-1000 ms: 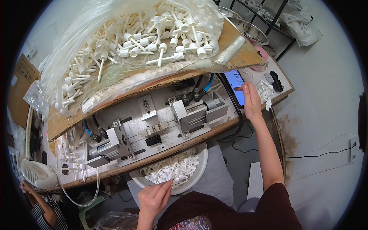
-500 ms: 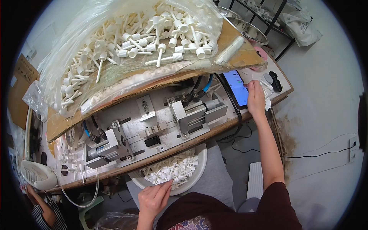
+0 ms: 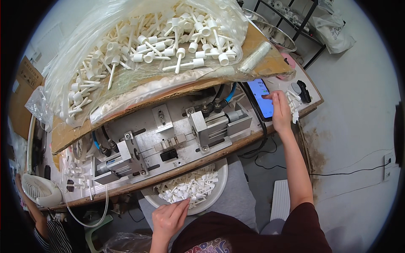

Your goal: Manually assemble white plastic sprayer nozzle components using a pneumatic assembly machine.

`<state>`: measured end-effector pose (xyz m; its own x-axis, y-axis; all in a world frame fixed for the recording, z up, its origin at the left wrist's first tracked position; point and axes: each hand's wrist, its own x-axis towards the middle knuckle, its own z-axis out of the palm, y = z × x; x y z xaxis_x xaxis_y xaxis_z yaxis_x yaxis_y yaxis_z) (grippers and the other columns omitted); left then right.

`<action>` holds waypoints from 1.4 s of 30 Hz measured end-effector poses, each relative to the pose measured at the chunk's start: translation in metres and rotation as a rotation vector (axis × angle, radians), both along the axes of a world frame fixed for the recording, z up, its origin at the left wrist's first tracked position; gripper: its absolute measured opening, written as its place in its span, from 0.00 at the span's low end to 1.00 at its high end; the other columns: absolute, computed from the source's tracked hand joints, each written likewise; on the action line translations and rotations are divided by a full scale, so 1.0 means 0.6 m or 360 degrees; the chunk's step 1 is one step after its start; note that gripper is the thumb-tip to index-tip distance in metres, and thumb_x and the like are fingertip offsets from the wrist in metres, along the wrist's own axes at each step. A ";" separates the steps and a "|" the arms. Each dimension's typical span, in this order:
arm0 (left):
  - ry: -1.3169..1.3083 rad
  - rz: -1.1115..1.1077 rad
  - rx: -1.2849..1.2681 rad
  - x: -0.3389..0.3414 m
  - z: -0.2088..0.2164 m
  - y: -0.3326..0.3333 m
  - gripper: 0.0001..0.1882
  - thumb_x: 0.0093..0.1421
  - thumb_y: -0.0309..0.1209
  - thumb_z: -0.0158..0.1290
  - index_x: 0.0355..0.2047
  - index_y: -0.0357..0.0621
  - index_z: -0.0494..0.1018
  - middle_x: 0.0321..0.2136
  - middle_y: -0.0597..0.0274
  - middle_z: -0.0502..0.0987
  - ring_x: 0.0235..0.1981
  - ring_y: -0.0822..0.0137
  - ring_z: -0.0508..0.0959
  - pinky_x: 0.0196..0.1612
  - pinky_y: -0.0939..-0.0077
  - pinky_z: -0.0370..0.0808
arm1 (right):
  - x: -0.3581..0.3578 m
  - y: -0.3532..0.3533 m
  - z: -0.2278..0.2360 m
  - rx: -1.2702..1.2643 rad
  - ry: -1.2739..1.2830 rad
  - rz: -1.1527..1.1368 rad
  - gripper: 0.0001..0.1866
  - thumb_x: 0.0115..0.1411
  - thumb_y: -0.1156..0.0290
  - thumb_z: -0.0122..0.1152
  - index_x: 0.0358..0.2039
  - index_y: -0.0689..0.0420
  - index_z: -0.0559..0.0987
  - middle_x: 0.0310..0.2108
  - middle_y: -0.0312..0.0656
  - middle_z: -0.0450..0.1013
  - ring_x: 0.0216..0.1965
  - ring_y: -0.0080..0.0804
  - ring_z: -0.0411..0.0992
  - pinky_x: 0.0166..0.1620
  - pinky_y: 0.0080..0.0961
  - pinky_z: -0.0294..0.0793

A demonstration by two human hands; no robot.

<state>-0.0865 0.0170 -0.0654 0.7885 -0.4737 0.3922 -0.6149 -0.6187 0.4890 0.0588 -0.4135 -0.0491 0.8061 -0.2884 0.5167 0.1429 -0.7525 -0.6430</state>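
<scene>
My right hand [image 3: 280, 113] is over a smartphone [image 3: 260, 101] lying on the bench, one digit stretched out to its lit blue screen; whether it touches the glass I cannot tell. Down by my lap, my left hand [image 3: 168, 219] is closed in a pinch at the near rim of a round white basin [image 3: 222, 180]. Whatever the pinch holds, if anything, does not show. The basin contains many small white plastic pieces [image 3: 190, 189] with thin stems. Above the bench, a clear plastic bag [image 3: 63, 80] on a cardboard sheet is open over a heap of white ribbed caps with stems [image 3: 181, 38].
A metal fixture with two pneumatic cylinders [image 3: 217, 126] is mounted along the bench, with hoses and black cables beside it. A white fan [image 3: 39, 190] stands at the left end, near another person's arm [image 3: 31, 202]. Metal bowls [image 3: 276, 36] sit beyond the cardboard.
My right hand has shifted slightly on the phone, its outstretched digit now farther over the screen. My left hand stays put. The other person's arm at far left has risen toward the fan.
</scene>
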 end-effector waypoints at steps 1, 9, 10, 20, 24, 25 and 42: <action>0.0000 0.0002 0.0009 0.000 -0.001 0.001 0.13 0.51 0.25 0.67 0.39 0.47 0.83 0.23 0.68 0.79 0.18 0.67 0.76 0.22 0.74 0.70 | 0.001 0.002 0.000 -0.0040 -0.0004 0.0008 0.17 0.75 0.61 0.42 0.40 0.61 0.73 0.37 0.50 0.76 0.42 0.48 0.72 0.48 0.38 0.69; -0.0009 0.0000 -0.0015 0.000 -0.003 0.002 0.12 0.51 0.25 0.67 0.38 0.47 0.83 0.22 0.67 0.78 0.18 0.67 0.76 0.22 0.73 0.70 | 0.014 0.006 -0.009 -0.0270 0.0060 0.0003 0.17 0.74 0.60 0.42 0.41 0.61 0.73 0.34 0.53 0.72 0.39 0.52 0.70 0.46 0.41 0.68; -0.0008 -0.0001 -0.0012 0.000 -0.002 0.001 0.12 0.51 0.25 0.67 0.38 0.47 0.83 0.22 0.67 0.78 0.18 0.67 0.76 0.22 0.73 0.70 | 0.015 0.004 -0.010 -0.0258 0.0066 0.0006 0.17 0.74 0.60 0.42 0.41 0.61 0.73 0.35 0.53 0.72 0.39 0.51 0.71 0.46 0.40 0.68; -0.0011 0.0003 0.0001 0.000 -0.006 0.004 0.12 0.51 0.24 0.67 0.38 0.46 0.83 0.21 0.67 0.77 0.17 0.66 0.75 0.22 0.73 0.70 | -0.042 0.008 0.014 0.0015 -0.0063 -0.0134 0.18 0.75 0.63 0.40 0.36 0.62 0.74 0.32 0.46 0.78 0.36 0.43 0.73 0.45 0.35 0.70; 0.0013 -0.0010 0.0005 0.002 -0.002 0.001 0.12 0.52 0.24 0.67 0.38 0.47 0.83 0.22 0.67 0.78 0.18 0.67 0.76 0.22 0.74 0.70 | -0.073 0.006 0.009 -0.0129 -0.0084 -0.0212 0.18 0.74 0.65 0.41 0.33 0.61 0.76 0.31 0.45 0.78 0.36 0.43 0.73 0.44 0.36 0.70; 0.0009 -0.0015 0.0003 0.003 -0.002 0.000 0.12 0.52 0.24 0.66 0.38 0.47 0.83 0.22 0.67 0.78 0.18 0.67 0.76 0.22 0.74 0.70 | -0.075 0.004 0.007 -0.0157 -0.0097 -0.0203 0.18 0.74 0.65 0.41 0.33 0.61 0.76 0.31 0.45 0.77 0.35 0.43 0.73 0.44 0.36 0.70; -0.0025 -0.0071 0.0052 0.019 0.017 -0.018 0.13 0.51 0.25 0.67 0.39 0.46 0.83 0.24 0.68 0.80 0.19 0.68 0.77 0.23 0.75 0.70 | -0.082 0.004 0.000 -0.0274 -0.0054 -0.0157 0.18 0.73 0.65 0.42 0.32 0.60 0.77 0.30 0.45 0.77 0.34 0.46 0.72 0.42 0.39 0.69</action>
<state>-0.0751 0.0060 -0.0550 0.7602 -0.5210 0.3882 -0.6497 -0.6060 0.4589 0.0097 -0.4113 -0.0491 0.7595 -0.2700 0.5918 0.0825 -0.8624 -0.4994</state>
